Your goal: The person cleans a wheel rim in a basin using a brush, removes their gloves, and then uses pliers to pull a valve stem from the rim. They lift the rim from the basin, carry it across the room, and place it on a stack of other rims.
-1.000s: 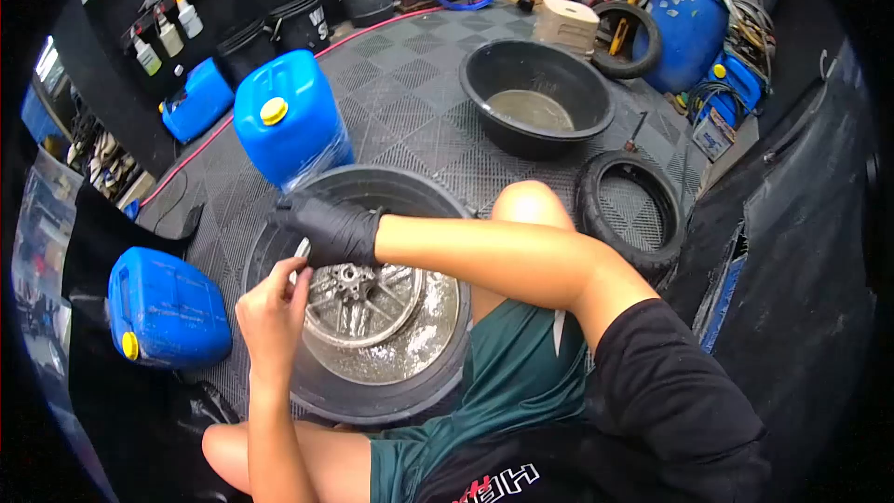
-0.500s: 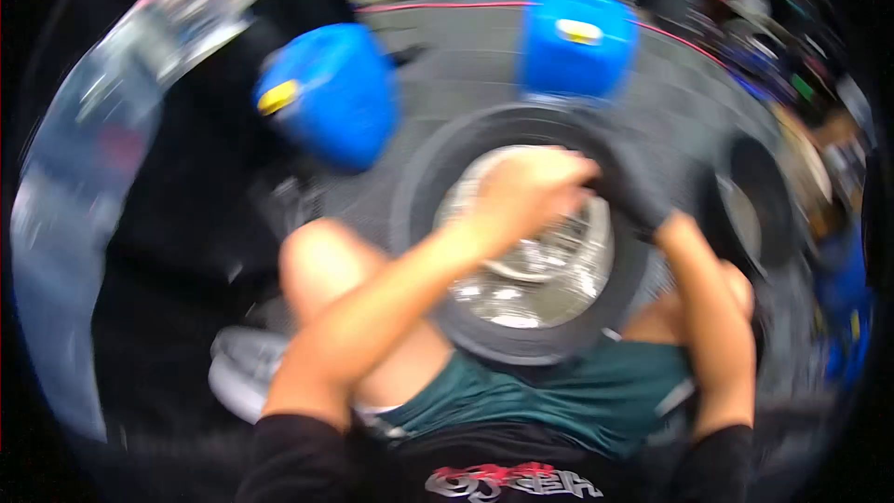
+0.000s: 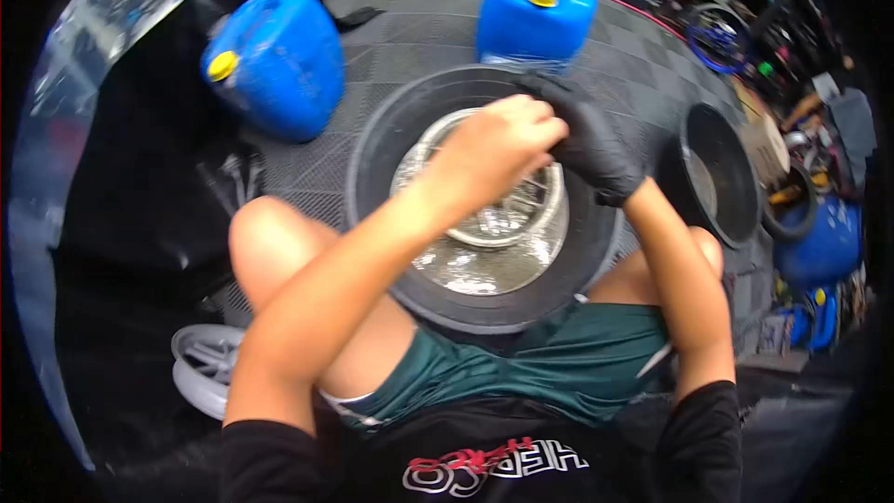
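Note:
My bare left hand (image 3: pixel 503 144) is closed, its fingers curled against the palm side of my right hand; whatever they pinch is hidden. A black glove covers my right hand (image 3: pixel 591 140), whose fingers are partly out of sight behind the left. Both hands are above a silver spoked wheel rim (image 3: pixel 503 240), which lies tilted in a round black tub (image 3: pixel 382 265). Cloudy, shiny liquid (image 3: pixel 480 279) fills the tub's bottom around the rim. The tub stands on the floor between my bent legs.
Two blue jerrycans with yellow caps, one at left (image 3: pixel 289 65) and one behind the tub (image 3: pixel 540 23), stand on the tiled floor (image 3: pixel 400 33). A second black tub (image 3: pixel 736 177) is at right. By my left leg lies a grey wheel (image 3: pixel 200 363). Assorted parts crowd the right edge.
The view has shifted, so everything appears further left and higher, and sharper. My hands stay together over the tub, the left still closed against the gloved right.

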Motion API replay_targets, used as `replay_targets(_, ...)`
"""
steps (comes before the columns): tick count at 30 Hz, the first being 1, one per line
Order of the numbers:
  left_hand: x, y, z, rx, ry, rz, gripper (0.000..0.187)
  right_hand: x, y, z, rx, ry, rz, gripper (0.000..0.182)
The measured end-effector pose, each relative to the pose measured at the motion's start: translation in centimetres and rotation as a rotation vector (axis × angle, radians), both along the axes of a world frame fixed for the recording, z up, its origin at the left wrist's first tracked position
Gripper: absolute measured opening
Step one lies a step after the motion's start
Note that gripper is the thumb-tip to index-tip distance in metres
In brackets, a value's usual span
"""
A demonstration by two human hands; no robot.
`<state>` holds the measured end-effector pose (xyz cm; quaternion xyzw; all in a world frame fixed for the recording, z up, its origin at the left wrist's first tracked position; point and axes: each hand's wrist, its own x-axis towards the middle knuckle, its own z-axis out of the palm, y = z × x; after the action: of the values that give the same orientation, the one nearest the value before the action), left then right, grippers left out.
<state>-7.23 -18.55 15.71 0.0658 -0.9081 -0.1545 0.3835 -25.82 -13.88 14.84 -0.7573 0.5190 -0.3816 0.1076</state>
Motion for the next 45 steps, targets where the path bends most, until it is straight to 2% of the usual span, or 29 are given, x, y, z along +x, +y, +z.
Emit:
replay_targets(3,-0.3,-0.8,-0.2,0.010,0.010,-0.025,0.024,0.1,0.0,1.1,0.098,0.046,-0.005,0.045)
replay_targets(8,-0.4,-0.9,0.7,-0.052,-0.038,0.037,0.012,-0.1,0.3,1.3,0.085,0.061,-0.064,0.046)
replay_targets(14,-0.9,-0.6,-0.1,0.011,0.003,0.014,0.013,-0.4,0.4,0.8,-0.013,0.119,-0.084,0.053)
replay_targets(19,-0.9,-0.2,-0.4,-0.048,-0.012,0.042,0.015,-0.8,0.2,-0.2,-0.068,0.178,-0.125,0.056)
replay_targets(22,-0.9,-0.2,-0.4,-0.115,-0.044,0.094,0.015,-0.8,0.2,0.1,-0.078,0.175,-0.086,0.053)
replay_targets(31,-0.9,-0.2,-0.2,-0.173,-0.063,0.165,0.011,-0.8,0.2,0.3,0.137,0.156,-0.184,0.045)
replay_targets(34,-0.9,-0.1,-0.3,-0.186,-0.061,0.159,0.010,-0.8,0.0,0.0,0.083,0.198,-0.176,0.042)
replay_targets(37,-0.9,-0.2,-0.5,-0.194,-0.047,0.155,0.009,-0.7,0.3,0.5,0.067,0.169,-0.133,0.054)
replay_targets(40,-0.9,-0.1,-0.4,-0.183,-0.057,0.190,0.009,-0.8,0.0,0.0,0.105,0.117,-0.157,0.055)
replay_targets(43,-0.9,0.2,-0.2,-0.093,-0.026,0.239,0.009,-0.5,-0.1,0.4,0.282,0.055,-0.276,0.040)
replay_targets(45,-1.0,0.3,0.2,-0.020,0.035,0.257,0.009,-0.6,-0.3,-0.3,0.188,-0.221,-0.171,0.040)
